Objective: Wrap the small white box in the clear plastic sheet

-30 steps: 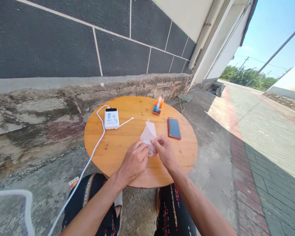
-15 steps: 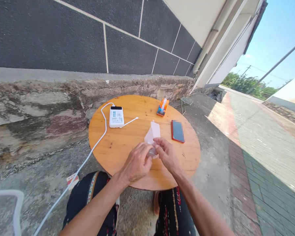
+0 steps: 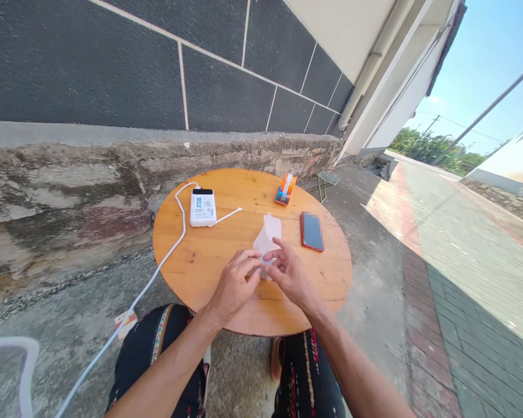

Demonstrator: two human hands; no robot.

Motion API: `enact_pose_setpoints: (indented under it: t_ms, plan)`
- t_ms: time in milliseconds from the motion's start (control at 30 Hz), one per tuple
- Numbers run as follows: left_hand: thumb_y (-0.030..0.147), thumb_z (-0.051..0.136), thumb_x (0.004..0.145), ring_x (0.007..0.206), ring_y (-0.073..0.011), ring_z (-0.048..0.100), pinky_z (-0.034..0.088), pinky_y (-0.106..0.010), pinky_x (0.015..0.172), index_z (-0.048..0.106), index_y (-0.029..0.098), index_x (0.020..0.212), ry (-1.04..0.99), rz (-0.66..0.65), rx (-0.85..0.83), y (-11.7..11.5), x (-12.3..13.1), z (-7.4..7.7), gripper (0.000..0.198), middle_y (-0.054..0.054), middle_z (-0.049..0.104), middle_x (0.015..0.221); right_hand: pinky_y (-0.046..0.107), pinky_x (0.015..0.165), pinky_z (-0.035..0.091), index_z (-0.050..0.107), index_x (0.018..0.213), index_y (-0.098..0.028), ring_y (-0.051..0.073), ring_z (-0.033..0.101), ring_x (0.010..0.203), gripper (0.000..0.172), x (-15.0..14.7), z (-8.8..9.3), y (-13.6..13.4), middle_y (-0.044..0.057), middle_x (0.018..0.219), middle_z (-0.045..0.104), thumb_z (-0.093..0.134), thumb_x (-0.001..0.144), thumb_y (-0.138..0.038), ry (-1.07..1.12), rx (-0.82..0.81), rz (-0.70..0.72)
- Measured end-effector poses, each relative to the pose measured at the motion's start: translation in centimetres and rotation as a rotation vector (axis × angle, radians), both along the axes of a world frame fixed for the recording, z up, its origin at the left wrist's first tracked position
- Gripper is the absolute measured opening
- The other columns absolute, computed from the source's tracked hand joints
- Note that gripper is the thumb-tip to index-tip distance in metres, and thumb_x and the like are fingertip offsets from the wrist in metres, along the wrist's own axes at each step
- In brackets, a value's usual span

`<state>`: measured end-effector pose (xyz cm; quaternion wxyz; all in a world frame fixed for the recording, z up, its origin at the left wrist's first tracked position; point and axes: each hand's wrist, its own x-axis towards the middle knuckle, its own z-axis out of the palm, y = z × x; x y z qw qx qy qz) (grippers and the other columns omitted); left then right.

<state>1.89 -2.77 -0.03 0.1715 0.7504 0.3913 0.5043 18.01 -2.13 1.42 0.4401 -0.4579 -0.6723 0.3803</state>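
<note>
A thin, whitish, see-through plastic bag lies creased near the middle of the round wooden table. My left hand is at its near left edge, thumb and forefinger almost meeting on the plastic; the exact grip is small and partly hidden. Over the bag's near right part is my right hand, its fingers bent and apart, the thumb pointing toward the left fingertips. The near end of the bag shows between and below the fingers.
On the table's left is a white power bank with a white cable running off the edge. An orange tape dispenser stands at the back; a red-edged phone lies right. A folding stool stands beyond.
My hands have drawn slightly apart and my right fingers have spread. The near end of the plastic bag, bunched between them before, now looks flatter. The view has shifted a little.
</note>
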Motion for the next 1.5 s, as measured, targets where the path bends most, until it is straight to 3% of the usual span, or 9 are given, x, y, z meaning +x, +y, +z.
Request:
enact_pose_setpoints:
  t_ms: [133, 300, 533, 700, 867, 1267, 1500]
  plan:
    - [0.008, 0.052, 0.083, 0.091, -0.0171, 0.057, 0.048, -0.032, 0.081, 0.064, 0.020, 0.086, 0.008, 0.000, 0.002, 0.2, 0.3, 0.2, 0.018, -0.003, 0.066, 0.091, 0.023, 0.058, 0.043, 0.037, 0.133, -0.021, 0.008, 0.047, 0.061, 0.062, 0.1, 0.2, -0.1, 0.003, 0.099, 0.058, 0.062, 0.076, -0.019, -0.058, 0.035, 0.016]
    - [0.007, 0.051, 0.083, 0.089, -0.0171, 0.055, 0.046, -0.031, 0.079, 0.061, 0.020, 0.087, 0.033, 0.001, -0.036, 0.4, 0.3, 0.5, 0.017, -0.002, 0.065, 0.089, 0.025, 0.059, 0.043, 0.039, 0.132, -0.020, 0.009, 0.049, 0.062, 0.054, 0.0, -0.2, -0.3, 0.003, 0.098, 0.057, 0.049, 0.080, -0.013, -0.098, 0.084, -0.010]
    - [0.008, 0.051, 0.082, 0.087, -0.0180, 0.054, 0.045, -0.032, 0.078, 0.060, 0.020, 0.082, 0.101, -0.015, -0.053, 0.7, 0.2, 1.0, 0.015, -0.002, 0.064, 0.086, 0.027, 0.066, 0.046, 0.037, 0.133, -0.020, 0.013, 0.054, 0.071, 0.049, -0.7, -1.4, -0.7, 0.003, 0.089, 0.059, 0.049, 0.085, -0.018, 0.034, 0.126, -0.112]
    - [0.007, 0.051, 0.081, 0.086, -0.0183, 0.054, 0.045, -0.032, 0.075, 0.058, 0.019, 0.085, 0.164, 0.018, -0.076, 0.9, 0.4, 1.4, 0.015, -0.002, 0.063, 0.085, 0.028, 0.070, 0.046, 0.036, 0.135, -0.023, 0.014, 0.055, 0.076, 0.049, -0.8, -1.5, -1.0, 0.002, 0.088, 0.058, 0.047, 0.088, -0.018, 0.052, 0.170, -0.074]
    - [0.008, 0.049, 0.083, 0.087, -0.0190, 0.053, 0.045, -0.033, 0.076, 0.060, 0.020, 0.081, 0.199, 0.002, -0.048, 0.8, 0.4, 1.6, 0.016, -0.002, 0.062, 0.084, 0.027, 0.067, 0.047, 0.043, 0.129, -0.025, 0.011, 0.052, 0.070, 0.046, -0.7, -1.6, -1.5, 0.004, 0.099, 0.052, 0.054, 0.084, -0.020, 0.034, 0.191, -0.124]
    - [0.008, 0.050, 0.085, 0.088, -0.0189, 0.053, 0.046, -0.032, 0.078, 0.061, 0.019, 0.079, 0.208, 0.011, -0.023, 0.8, 0.5, 1.3, 0.016, -0.003, 0.062, 0.085, 0.028, 0.068, 0.048, 0.044, 0.125, -0.023, 0.013, 0.054, 0.072, 0.053, 0.3, -2.3, -2.5, 0.002, 0.093, 0.054, 0.065, 0.076, -0.027, 0.108, 0.129, -0.259]
    - [0.010, 0.047, 0.087, 0.090, -0.0194, 0.052, 0.045, -0.033, 0.080, 0.063, 0.019, 0.083, 0.262, -0.057, 0.017, 0.5, 0.1, 1.7, 0.019, -0.004, 0.064, 0.089, 0.030, 0.072, 0.048, 0.049, 0.121, -0.020, 0.015, 0.057, 0.075, 0.039, -0.3, -2.1, -2.3, 0.003, 0.088, 0.059, 0.057, 0.084, -0.026, 0.101, 0.116, -0.341]
